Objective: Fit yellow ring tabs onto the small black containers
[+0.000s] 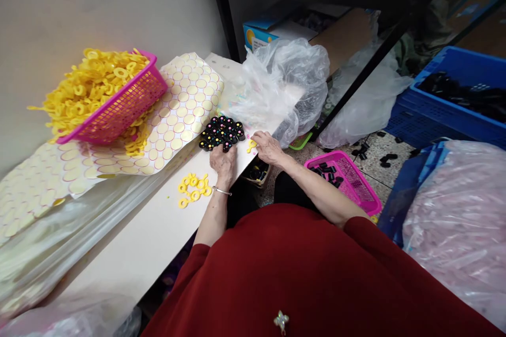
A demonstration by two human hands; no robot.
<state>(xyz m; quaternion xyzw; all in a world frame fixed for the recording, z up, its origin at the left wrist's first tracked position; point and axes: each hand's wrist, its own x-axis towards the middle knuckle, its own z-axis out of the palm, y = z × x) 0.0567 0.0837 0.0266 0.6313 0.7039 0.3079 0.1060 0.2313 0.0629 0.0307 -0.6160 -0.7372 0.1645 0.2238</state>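
Note:
On the white bench top (pixel 158 221), a tight cluster of small black round pieces (pixel 221 129) carries pink, yellow and blue dots. My left hand (pixel 223 162) is at the cluster's near edge, its bent fingers closed around a black piece there. To the right of the cluster, my right hand (pixel 269 148) has its fingertips closed on a yellow ring piece with a short tail (pixel 251 145). Loose yellow ring pieces (pixel 194 187) lie on the bench left of my left wrist. A few tiny pink bits are scattered near my right fingertips.
A pink basket (pixel 130 100) heaped with yellow rings tilts on a sheet of round stickers (pixel 177 110). Clear plastic bags (pixel 292 84) crowd the bench's far end. On the floor sit a pink basket (pixel 366 189) with black pieces, blue crates (pixel 415 110) and a large filled bag (pixel 454 231).

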